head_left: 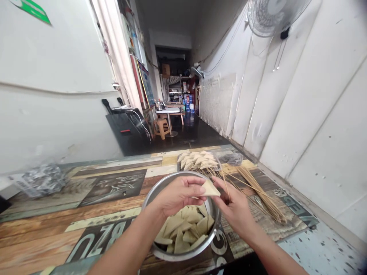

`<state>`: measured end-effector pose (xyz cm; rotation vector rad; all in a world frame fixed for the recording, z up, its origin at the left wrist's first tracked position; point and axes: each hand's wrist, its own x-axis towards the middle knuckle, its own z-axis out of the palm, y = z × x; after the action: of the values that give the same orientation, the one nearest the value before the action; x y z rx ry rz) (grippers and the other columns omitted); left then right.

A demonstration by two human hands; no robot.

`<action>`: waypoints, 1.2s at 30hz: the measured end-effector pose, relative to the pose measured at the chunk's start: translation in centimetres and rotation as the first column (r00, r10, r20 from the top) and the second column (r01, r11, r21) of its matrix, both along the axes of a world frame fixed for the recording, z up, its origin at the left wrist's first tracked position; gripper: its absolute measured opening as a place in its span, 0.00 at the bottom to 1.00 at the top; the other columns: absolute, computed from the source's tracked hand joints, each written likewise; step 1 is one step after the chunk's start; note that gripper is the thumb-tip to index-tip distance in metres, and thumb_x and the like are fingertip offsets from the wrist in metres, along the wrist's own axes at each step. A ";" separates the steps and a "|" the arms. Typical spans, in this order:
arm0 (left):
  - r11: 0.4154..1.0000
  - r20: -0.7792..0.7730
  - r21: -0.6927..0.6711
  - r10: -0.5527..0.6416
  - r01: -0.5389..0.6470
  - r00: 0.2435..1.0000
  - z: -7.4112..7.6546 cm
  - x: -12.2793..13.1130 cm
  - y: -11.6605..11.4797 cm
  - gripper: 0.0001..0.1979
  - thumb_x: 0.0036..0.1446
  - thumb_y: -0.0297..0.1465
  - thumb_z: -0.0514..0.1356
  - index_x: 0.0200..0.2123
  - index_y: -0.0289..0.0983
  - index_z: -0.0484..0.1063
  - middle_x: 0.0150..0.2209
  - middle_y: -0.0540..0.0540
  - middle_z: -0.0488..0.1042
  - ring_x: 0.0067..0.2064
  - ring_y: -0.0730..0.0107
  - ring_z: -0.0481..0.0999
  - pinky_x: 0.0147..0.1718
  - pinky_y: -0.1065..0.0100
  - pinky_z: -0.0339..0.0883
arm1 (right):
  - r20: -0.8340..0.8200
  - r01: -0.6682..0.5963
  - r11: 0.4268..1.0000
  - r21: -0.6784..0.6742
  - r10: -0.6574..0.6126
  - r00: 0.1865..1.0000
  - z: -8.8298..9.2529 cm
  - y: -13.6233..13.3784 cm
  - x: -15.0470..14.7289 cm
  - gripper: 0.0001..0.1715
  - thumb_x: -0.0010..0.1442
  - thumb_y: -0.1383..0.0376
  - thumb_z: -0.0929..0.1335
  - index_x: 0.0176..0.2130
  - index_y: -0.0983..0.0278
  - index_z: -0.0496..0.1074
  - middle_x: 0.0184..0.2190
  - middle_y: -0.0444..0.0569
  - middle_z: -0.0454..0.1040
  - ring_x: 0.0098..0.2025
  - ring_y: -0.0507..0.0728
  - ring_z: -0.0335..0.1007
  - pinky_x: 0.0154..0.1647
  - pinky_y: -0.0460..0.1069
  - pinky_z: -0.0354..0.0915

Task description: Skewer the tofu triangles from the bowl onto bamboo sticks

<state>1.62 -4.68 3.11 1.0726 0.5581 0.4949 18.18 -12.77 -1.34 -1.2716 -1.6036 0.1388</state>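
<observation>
Left hand [183,196] clamped on pale triangle [211,188], held above metal bowl [156,193] of similar pieces [183,229] near worktop's [129,206] near edge. Right hand [236,204] closed on thin stick [224,181], fingertips at triangle's corner, contact unclear. Stick bundle [265,200] toward right edge; more triangles [197,158] by far edge.

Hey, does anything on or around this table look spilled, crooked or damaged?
I see no spill. A few loose skewers lie askew, angled against the main skewer bundle. Beyond the table, the right-hand wall has a rough, patchy stretch that looks worn.
</observation>
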 end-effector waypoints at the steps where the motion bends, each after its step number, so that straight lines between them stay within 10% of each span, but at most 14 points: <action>1: 0.999 0.020 0.005 0.038 -0.038 0.999 0.2 0.0 0.1 0.13 0.42 0.26 0.66 0.35 0.31 0.71 0.29 0.45 0.74 0.27 0.77 0.73 0.27 0.74 0.67 | -0.030 -0.005 0.999 -0.051 0.004 1.000 0.4 -0.2 -0.2 0.25 0.56 0.65 0.66 0.54 0.58 0.62 0.42 0.49 0.71 0.27 0.51 0.69 0.29 0.47 0.67; 5: 0.944 0.158 -0.084 0.328 -0.318 0.931 1.3 -0.6 0.9 0.06 0.46 0.23 0.63 0.31 0.32 0.71 0.27 0.48 0.73 0.27 0.79 0.72 0.26 0.78 0.67 | -0.377 -0.328 0.853 -0.406 0.171 0.910 2.2 -1.7 -1.3 0.10 0.61 0.57 0.60 0.41 0.59 0.61 0.29 0.40 0.64 0.16 0.43 0.52 0.16 0.40 0.55; 8: 0.895 0.192 -0.161 0.443 -0.417 0.876 2.1 -1.3 1.7 0.04 0.50 0.22 0.59 0.32 0.32 0.69 0.32 0.45 0.75 0.32 0.74 0.75 0.28 0.76 0.69 | -0.572 -0.561 0.674 -0.481 0.244 0.783 2.4 -2.6 -2.4 0.20 0.63 0.51 0.54 0.29 0.61 0.57 0.20 0.35 0.56 0.12 0.42 0.44 0.11 0.39 0.44; 14: 0.881 0.212 -0.172 0.469 -0.440 0.857 1.9 -1.7 2.3 0.05 0.52 0.24 0.58 0.34 0.31 0.69 0.35 0.40 0.76 0.38 0.67 0.76 0.36 0.70 0.72 | -0.533 -0.480 0.772 -0.416 0.220 0.817 0.8 -2.1 -3.2 0.22 0.58 0.44 0.56 0.36 0.59 0.58 0.23 0.38 0.59 0.12 0.42 0.44 0.09 0.40 0.42; 27: 0.874 0.220 -0.138 0.487 -0.467 0.846 1.7 -1.2 2.6 0.05 0.52 0.23 0.58 0.34 0.29 0.70 0.35 0.37 0.76 0.37 0.64 0.77 0.38 0.66 0.72 | -0.671 -0.581 0.691 -0.430 0.185 0.718 0.4 -1.4 -4.1 0.26 0.58 0.44 0.56 0.42 0.62 0.60 0.23 0.37 0.63 0.10 0.39 0.45 0.08 0.37 0.40; 31: 0.872 0.235 -0.114 0.490 -0.477 0.840 1.9 -1.1 2.3 0.05 0.52 0.23 0.58 0.33 0.28 0.70 0.35 0.37 0.76 0.37 0.63 0.77 0.38 0.66 0.72 | -0.832 -0.711 0.596 -0.372 0.127 0.541 0.2 -1.1 -4.1 0.28 0.62 0.48 0.54 0.33 0.67 0.66 0.15 0.37 0.61 0.09 0.40 0.44 0.07 0.37 0.40; 36: 0.863 0.233 -0.114 0.504 -0.491 0.832 2.2 -1.2 2.2 0.05 0.52 0.22 0.57 0.34 0.29 0.70 0.35 0.37 0.77 0.37 0.63 0.77 0.36 0.67 0.72 | -0.846 -0.639 0.708 -0.302 0.110 0.522 -0.1 -0.8 -4.3 0.17 0.61 0.54 0.60 0.34 0.65 0.64 0.13 0.34 0.61 0.08 0.39 0.42 0.06 0.35 0.40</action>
<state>0.45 -2.43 5.30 0.7893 0.6168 1.0608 13.85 -13.54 -1.43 -0.9838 -1.0138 1.4274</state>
